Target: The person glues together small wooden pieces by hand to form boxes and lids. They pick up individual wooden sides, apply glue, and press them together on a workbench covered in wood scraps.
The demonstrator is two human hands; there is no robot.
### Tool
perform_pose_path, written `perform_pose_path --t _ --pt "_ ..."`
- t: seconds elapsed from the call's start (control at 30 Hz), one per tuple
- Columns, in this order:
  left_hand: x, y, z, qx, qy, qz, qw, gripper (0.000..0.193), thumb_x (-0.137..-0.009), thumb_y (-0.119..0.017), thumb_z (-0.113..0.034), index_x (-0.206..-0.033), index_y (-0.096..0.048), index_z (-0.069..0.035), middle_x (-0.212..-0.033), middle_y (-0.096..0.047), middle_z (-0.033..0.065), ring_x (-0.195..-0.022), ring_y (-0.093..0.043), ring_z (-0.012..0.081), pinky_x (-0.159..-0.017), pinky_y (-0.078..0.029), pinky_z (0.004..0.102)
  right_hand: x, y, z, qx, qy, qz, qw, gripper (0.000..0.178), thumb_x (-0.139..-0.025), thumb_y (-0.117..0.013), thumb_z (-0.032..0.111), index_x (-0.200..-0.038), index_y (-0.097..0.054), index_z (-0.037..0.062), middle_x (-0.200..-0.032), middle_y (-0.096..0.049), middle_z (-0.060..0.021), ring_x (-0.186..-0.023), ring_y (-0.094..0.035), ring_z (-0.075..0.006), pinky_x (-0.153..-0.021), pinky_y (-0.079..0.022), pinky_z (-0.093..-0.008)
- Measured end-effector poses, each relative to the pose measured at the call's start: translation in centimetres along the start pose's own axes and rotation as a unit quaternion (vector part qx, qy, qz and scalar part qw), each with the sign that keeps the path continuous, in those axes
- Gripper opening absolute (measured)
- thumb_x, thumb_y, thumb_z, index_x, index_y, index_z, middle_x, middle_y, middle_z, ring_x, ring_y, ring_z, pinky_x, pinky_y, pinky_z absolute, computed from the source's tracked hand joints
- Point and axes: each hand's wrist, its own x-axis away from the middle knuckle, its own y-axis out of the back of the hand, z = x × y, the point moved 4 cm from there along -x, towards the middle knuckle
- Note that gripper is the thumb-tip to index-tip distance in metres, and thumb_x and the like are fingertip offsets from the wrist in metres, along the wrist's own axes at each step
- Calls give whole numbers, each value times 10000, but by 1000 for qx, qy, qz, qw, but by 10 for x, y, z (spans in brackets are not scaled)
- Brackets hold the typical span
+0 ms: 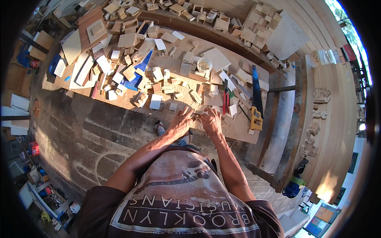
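Both my hands meet at the near edge of a wooden workbench [238, 129]. My left hand [181, 121] has its fingers spread and presses down on a small light wooden piece [199, 114]. My right hand [211, 121] pinches the same small piece from the right side. The piece is mostly hidden under my fingers. Red-handled pliers [226, 101] lie just beyond my right hand. A hand saw [256, 99] with a yellow handle lies further right.
Several small wood blocks and offcuts [131, 73] cover the bench, with blue sheets [137, 71] among them and a clear round tub [204, 64] at the back. Stacked planks [333, 131] stand to the right. The brick floor [91, 135] lies to the left, with clutter along its edge.
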Motion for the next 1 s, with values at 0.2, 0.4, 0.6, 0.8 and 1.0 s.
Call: perform_pose_path --t 0.2,0.4,0.6,0.8,1.0 --pt "-2 2 0 -3 3 37 999 255 -917 -576 -196 -1124 -655 -69 -1531 -372 122 -1441 -276 348 -1148 -310 487 -1 -6 -2 43 35 -47 997 139 -781 -722 131 -915 -758 126 -1129 -596 -38 -1065 -562 -262 -918 -396 -461" --pt "-1 8 2 2 14 26 1000 265 -918 -562 -202 -1123 -660 -64 -1516 -399 121 -1424 -309 349 -1131 -323 478 -2 -5 0 28 37 -16 999 139 -837 -629 156 -899 -741 101 -1207 -601 -69 -1156 -532 -277 -907 -402 -504" --pt "-4 15 7 79 41 -31 996 232 -910 -556 -184 -1034 -684 -36 -1432 -493 140 -1362 -401 358 -1099 -353 497 2 -6 7 100 92 -55 989 117 -802 -689 138 -902 -747 118 -1171 -611 -59 -1121 -558 -281 -927 -401 -473" --pt "-9 54 2 218 107 -17 970 187 -883 -615 -96 -1044 -685 -32 -1214 -630 154 -1167 -565 333 -965 -462 434 1 3 17 -10 36 -132 991 140 -810 -698 99 -934 -674 40 -1071 -635 -89 -1005 -599 -282 -883 -435 -445" --pt "-11 77 5 395 161 -185 885 170 -872 -688 -40 -1034 -689 10 -939 -698 174 -812 -684 316 -701 -539 373 -13 11 30 -326 -137 -40 935 153 -890 -683 121 -954 -679 -17 -783 -668 -65 -729 -622 -140 -661 -496 -282"
